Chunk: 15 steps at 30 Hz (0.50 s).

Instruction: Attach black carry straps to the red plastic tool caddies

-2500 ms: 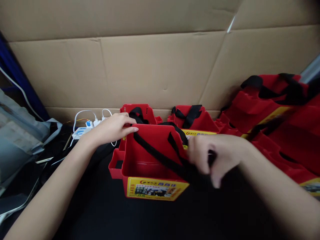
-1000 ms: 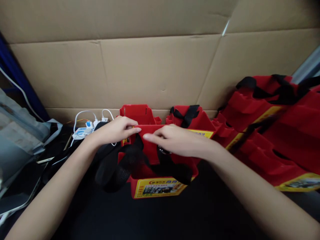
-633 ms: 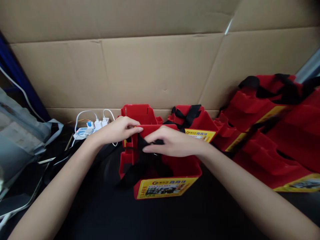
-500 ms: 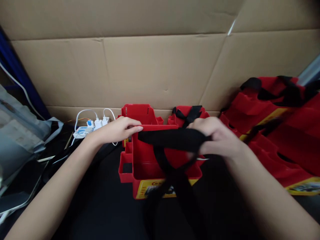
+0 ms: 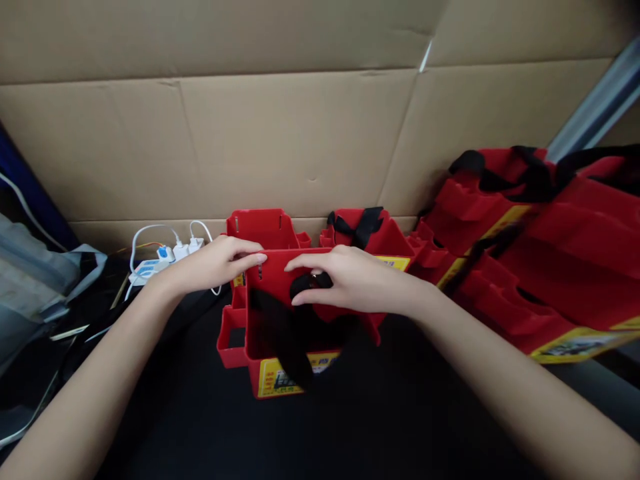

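Black strap (image 5: 281,330) under right hand (image 5: 350,283), left hand (image 5: 215,263) on red box (image 5: 273,272) rim

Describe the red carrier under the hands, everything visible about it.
The red carrier is an open-topped box of stiff, plastic-looking sheet, standing upright on the black surface. A yellow printed label sits on its near face, and a small open pocket juts from its left side. A black strap droops through it and over the front rim. The left hand pinches its rear rim; the right hand holds bunched strap against that wall.
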{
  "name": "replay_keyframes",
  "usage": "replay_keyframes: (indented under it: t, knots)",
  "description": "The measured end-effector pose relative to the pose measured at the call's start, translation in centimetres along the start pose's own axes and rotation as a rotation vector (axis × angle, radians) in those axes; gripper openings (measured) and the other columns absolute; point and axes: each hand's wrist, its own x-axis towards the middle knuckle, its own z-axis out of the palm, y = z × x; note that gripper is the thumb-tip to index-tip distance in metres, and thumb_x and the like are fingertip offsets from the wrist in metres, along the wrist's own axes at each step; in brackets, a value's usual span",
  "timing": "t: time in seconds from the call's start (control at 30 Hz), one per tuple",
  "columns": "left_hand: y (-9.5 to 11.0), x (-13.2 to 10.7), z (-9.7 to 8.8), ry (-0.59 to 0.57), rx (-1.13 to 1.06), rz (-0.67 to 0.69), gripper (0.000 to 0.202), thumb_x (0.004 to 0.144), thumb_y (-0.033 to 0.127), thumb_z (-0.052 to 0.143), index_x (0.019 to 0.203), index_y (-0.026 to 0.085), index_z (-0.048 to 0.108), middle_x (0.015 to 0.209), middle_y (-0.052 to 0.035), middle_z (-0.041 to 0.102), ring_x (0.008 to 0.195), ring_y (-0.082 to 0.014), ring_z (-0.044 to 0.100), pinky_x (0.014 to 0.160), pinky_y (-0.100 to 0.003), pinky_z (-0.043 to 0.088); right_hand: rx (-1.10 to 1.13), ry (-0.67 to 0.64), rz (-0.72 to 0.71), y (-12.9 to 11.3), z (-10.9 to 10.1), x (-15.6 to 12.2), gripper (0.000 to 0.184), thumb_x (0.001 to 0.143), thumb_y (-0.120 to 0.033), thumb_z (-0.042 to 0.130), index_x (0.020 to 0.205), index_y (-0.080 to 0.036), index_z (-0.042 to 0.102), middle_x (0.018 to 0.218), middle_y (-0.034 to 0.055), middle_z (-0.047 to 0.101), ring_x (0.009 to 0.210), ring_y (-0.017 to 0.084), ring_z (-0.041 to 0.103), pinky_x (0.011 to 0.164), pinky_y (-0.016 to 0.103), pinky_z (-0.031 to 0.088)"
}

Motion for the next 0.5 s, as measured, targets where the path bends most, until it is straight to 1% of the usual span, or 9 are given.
replay_keyframes:
  t: [0.07, 0.13, 0.17, 0.2, 0.23, 0.3, 0.33, 0.4, 0.5]
  knots:
    - [-0.1, 0.0, 0.0, 0.000, 0.009, -0.011, 0.036, 0.088, 0.044, 0.036, 0.074, 0.015, 0.053, 0.066, 0.0007, 0.052, 0.062, -0.0111, 0.045, 0.060, -0.023, 0.036, 0.002, 0.111, -0.002, 0.9, 0.1, 0.3, 0.035, 0.080, -0.044, 0.053, 0.103, -0.020, 0.061, 0.074, 0.0010, 0.066, 0.063, 0.013, 0.058, 0.067, 0.027, 0.043]
    - [-0.2, 0.0, -0.1, -0.005, 0.004, -0.008, 0.036, 0.088, 0.044, 0.036, 0.073, 0.015, 0.053, 0.068, 0.0002, 0.054, 0.065, -0.0116, 0.047, 0.062, -0.023, 0.037, 0.037, 0.269, 0.022, 3.0, -0.6, 0.1, 0.033, 0.083, -0.036, 0.048, 0.108, -0.018, 0.059, 0.091, 0.0044, 0.066, 0.075, 0.014, 0.061, 0.073, 0.028, 0.044]
    - [-0.2, 0.1, -0.1, -0.008, 0.000, 0.000, 0.036, 0.088, 0.043, 0.036, 0.073, 0.015, 0.052, 0.070, -0.0001, 0.054, 0.066, -0.0119, 0.048, 0.063, -0.024, 0.037, 0.051, 0.303, 0.028, 4.2, -1.1, -0.1, 0.034, 0.083, -0.032, 0.048, 0.112, -0.018, 0.058, 0.102, 0.0055, 0.064, 0.083, 0.015, 0.061, 0.077, 0.029, 0.044]
    - [-0.3, 0.1, -0.2, -0.007, -0.002, 0.012, 0.036, 0.088, 0.043, 0.036, 0.073, 0.015, 0.052, 0.071, -0.0004, 0.055, 0.067, -0.0122, 0.048, 0.064, -0.024, 0.038, 0.070, 0.257, 0.027, 5.3, -1.4, -0.3, 0.037, 0.081, -0.030, 0.049, 0.116, -0.020, 0.056, 0.111, 0.0054, 0.062, 0.090, 0.016, 0.060, 0.080, 0.029, 0.044]
    - [-0.3, 0.2, -0.2, -0.005, -0.005, 0.028, 0.035, 0.089, 0.042, 0.036, 0.073, 0.015, 0.052, 0.072, -0.0007, 0.055, 0.068, -0.0125, 0.048, 0.066, -0.024, 0.038, 0.097, 0.157, 0.014, 6.2, -1.6, -0.4, 0.040, 0.080, -0.029, 0.050, 0.119, -0.021, 0.054, 0.116, 0.0046, 0.060, 0.095, 0.017, 0.059, 0.082, 0.029, 0.044]
    - [-0.3, 0.2, -0.2, -0.007, -0.021, 0.060, 0.032, 0.089, 0.040, 0.036, 0.077, 0.015, 0.053, 0.080, -0.0022, 0.056, 0.074, -0.0134, 0.050, 0.070, -0.025, 0.039, 0.159, -0.081, -0.026, 7.3, -1.3, -0.4, 0.041, 0.080, -0.027, 0.050, 0.120, -0.022, 0.055, 0.116, 0.0029, 0.060, 0.100, 0.018, 0.058, 0.085, 0.028, 0.044]
    - [-0.2, 0.2, -0.2, -0.015, -0.036, 0.075, 0.030, 0.089, 0.038, 0.036, 0.082, 0.015, 0.054, 0.085, -0.0031, 0.057, 0.078, -0.0138, 0.051, 0.072, -0.025, 0.040, 0.177, -0.153, -0.046, 7.5, -1.0, -0.3, 0.038, 0.081, -0.026, 0.048, 0.118, -0.021, 0.057, 0.113, 0.0026, 0.062, 0.100, 0.018, 0.058, 0.084, 0.028, 0.044]
    - [-0.1, 0.1, -0.2, -0.043, -0.064, 0.094, 0.025, 0.090, 0.034, 0.037, 0.091, 0.016, 0.054, 0.091, -0.0034, 0.058, 0.080, -0.0134, 0.051, 0.072, -0.024, 0.040, 0.156, -0.181, -0.059, 7.6, -0.1, -0.3, 0.034, 0.084, -0.024, 0.042, 0.111, -0.019, 0.061, 0.104, 0.0025, 0.066, 0.093, 0.017, 0.061, 0.079, 0.026, 0.045]
    - [-0.2, -0.2, -0.2, -0.085, -0.065, 0.084, 0.023, 0.089, 0.034, 0.038, 0.095, 0.017, 0.053, 0.079, -0.0006, 0.055, 0.066, -0.0106, 0.047, 0.061, -0.021, 0.038, -0.059, -0.117, 0.045, 8.4, 1.0, -1.7, 0.029, 0.084, -0.023, 0.042, 0.101, -0.019, 0.065, 0.093, 0.0024, 0.069, 0.080, 0.017, 0.064, 0.070, 0.025, 0.046]
